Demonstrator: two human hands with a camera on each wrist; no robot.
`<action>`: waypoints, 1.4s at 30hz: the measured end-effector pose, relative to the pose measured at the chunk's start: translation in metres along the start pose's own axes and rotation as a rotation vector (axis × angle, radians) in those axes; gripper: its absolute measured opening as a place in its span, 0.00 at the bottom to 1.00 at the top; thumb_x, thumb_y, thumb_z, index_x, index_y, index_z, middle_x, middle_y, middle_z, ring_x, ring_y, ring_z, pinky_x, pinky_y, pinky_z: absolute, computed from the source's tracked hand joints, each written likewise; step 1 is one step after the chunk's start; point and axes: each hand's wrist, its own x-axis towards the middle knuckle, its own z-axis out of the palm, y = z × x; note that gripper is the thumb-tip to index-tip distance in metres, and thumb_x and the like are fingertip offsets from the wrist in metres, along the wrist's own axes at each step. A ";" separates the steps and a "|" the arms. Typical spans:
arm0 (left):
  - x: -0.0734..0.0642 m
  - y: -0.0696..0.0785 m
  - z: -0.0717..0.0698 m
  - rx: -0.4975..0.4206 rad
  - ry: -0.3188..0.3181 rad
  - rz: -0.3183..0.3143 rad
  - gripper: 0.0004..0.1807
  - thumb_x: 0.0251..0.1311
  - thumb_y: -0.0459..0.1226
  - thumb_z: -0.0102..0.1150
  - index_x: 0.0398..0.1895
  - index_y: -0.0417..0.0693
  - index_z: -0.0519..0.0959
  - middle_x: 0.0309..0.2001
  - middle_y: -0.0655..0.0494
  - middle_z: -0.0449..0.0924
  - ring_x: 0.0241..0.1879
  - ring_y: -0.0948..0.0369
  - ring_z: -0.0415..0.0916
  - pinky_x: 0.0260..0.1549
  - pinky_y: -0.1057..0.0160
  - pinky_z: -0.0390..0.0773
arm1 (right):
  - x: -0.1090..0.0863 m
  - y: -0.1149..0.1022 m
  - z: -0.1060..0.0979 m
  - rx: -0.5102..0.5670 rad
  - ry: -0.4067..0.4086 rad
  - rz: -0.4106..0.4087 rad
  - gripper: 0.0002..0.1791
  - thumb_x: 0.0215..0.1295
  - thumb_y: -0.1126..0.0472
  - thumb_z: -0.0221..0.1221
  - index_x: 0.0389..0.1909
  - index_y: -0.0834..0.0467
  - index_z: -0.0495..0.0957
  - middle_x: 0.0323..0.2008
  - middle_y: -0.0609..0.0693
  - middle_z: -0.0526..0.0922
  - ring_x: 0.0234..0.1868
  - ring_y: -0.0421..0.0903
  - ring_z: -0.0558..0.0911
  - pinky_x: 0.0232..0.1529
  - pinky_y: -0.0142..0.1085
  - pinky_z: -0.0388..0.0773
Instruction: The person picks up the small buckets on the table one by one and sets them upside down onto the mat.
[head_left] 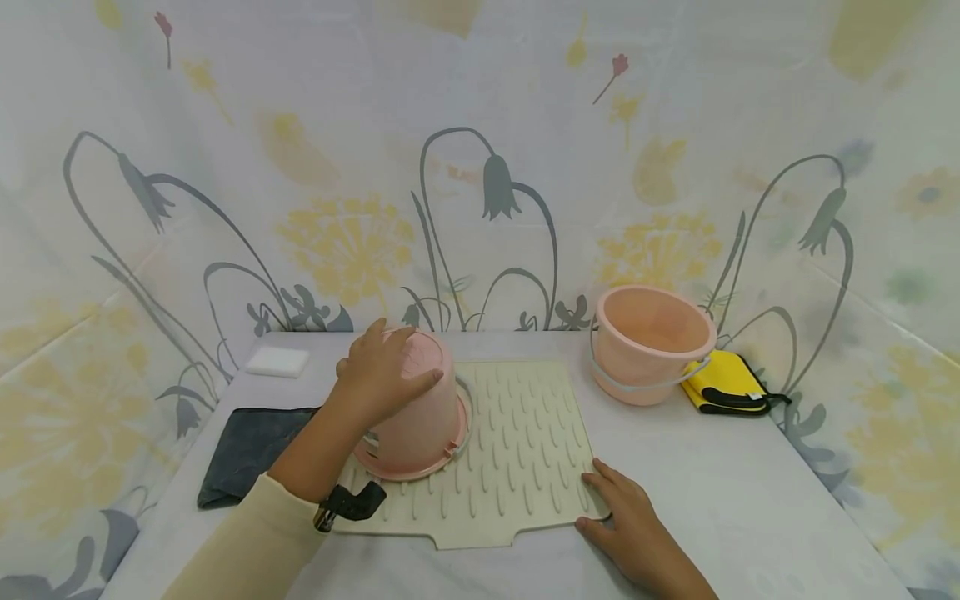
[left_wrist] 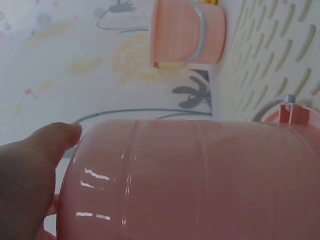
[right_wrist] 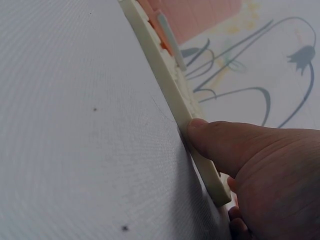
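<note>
A pink bucket point(head_left: 416, 433) stands upside down on a cream ridged drying mat point(head_left: 525, 442), its rim on the ridges. My left hand point(head_left: 382, 375) lies over the bucket's upturned base with fingers spread. In the left wrist view the thumb of that hand reaches the base edge beside the bucket's side point(left_wrist: 190, 175); the other fingers are mostly hidden. My right hand point(head_left: 626, 521) holds the near right corner of the mat. In the right wrist view its thumb presses against the mat's edge point(right_wrist: 172, 100), with the other fingers partly hidden round the corner.
A second pink bucket point(head_left: 645, 367) stands upright at the back right, its handle lowered. Beside it lies a folded yellow and black cloth point(head_left: 723, 383). Left of the mat are a dark grey cloth point(head_left: 255, 446) and a white sponge point(head_left: 277, 362). A patterned curtain point(head_left: 480, 258) hangs behind the table.
</note>
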 end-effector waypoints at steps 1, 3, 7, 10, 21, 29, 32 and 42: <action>-0.001 -0.002 0.001 -0.017 0.021 0.002 0.46 0.65 0.65 0.61 0.81 0.55 0.63 0.83 0.36 0.45 0.76 0.29 0.54 0.61 0.22 0.62 | 0.000 0.000 0.000 -0.005 0.000 0.000 0.41 0.66 0.44 0.70 0.75 0.56 0.70 0.83 0.57 0.54 0.81 0.67 0.53 0.73 0.70 0.56; -0.002 -0.005 0.002 -0.053 0.056 0.010 0.44 0.66 0.63 0.60 0.80 0.54 0.63 0.83 0.37 0.47 0.76 0.30 0.55 0.62 0.22 0.63 | -0.001 -0.001 -0.001 -0.013 0.001 0.003 0.41 0.66 0.44 0.70 0.75 0.56 0.70 0.83 0.56 0.55 0.81 0.67 0.54 0.73 0.70 0.57; -0.007 -0.015 0.005 -0.142 0.113 0.032 0.44 0.68 0.59 0.61 0.82 0.54 0.61 0.84 0.38 0.45 0.78 0.31 0.52 0.64 0.20 0.60 | -0.002 -0.002 -0.002 -0.021 0.004 0.000 0.41 0.67 0.43 0.69 0.75 0.56 0.70 0.83 0.57 0.55 0.80 0.67 0.55 0.73 0.70 0.57; -0.014 -0.022 0.009 -0.207 0.155 0.048 0.46 0.68 0.57 0.62 0.84 0.55 0.56 0.84 0.39 0.41 0.80 0.32 0.47 0.66 0.19 0.55 | -0.001 -0.002 -0.001 -0.014 0.006 0.000 0.40 0.67 0.44 0.69 0.75 0.56 0.70 0.83 0.57 0.56 0.81 0.67 0.54 0.73 0.70 0.56; -0.048 -0.040 0.025 -0.365 0.274 0.088 0.53 0.65 0.53 0.61 0.86 0.51 0.44 0.85 0.39 0.37 0.82 0.34 0.36 0.68 0.20 0.51 | -0.001 -0.001 0.002 -0.016 0.007 -0.002 0.41 0.66 0.43 0.70 0.75 0.56 0.70 0.83 0.56 0.56 0.80 0.67 0.55 0.73 0.70 0.57; -0.076 -0.054 0.031 -0.424 0.204 -0.028 0.54 0.71 0.57 0.58 0.86 0.50 0.38 0.85 0.38 0.34 0.82 0.34 0.35 0.68 0.20 0.49 | -0.001 -0.002 0.001 -0.027 0.002 0.003 0.40 0.67 0.43 0.69 0.75 0.55 0.70 0.83 0.56 0.56 0.80 0.66 0.56 0.73 0.69 0.58; -0.085 -0.061 0.033 -0.445 0.175 -0.076 0.54 0.72 0.59 0.57 0.86 0.51 0.36 0.84 0.39 0.36 0.82 0.35 0.37 0.69 0.21 0.50 | -0.002 -0.002 -0.001 -0.031 0.003 0.008 0.40 0.67 0.44 0.69 0.75 0.55 0.70 0.83 0.56 0.56 0.80 0.66 0.55 0.73 0.70 0.57; -0.105 -0.082 0.047 -0.306 0.015 -0.159 0.60 0.67 0.66 0.59 0.85 0.42 0.41 0.83 0.32 0.42 0.80 0.30 0.42 0.68 0.20 0.51 | 0.001 0.000 0.000 -0.005 -0.002 0.013 0.40 0.66 0.44 0.70 0.75 0.55 0.70 0.83 0.55 0.55 0.81 0.66 0.54 0.73 0.70 0.56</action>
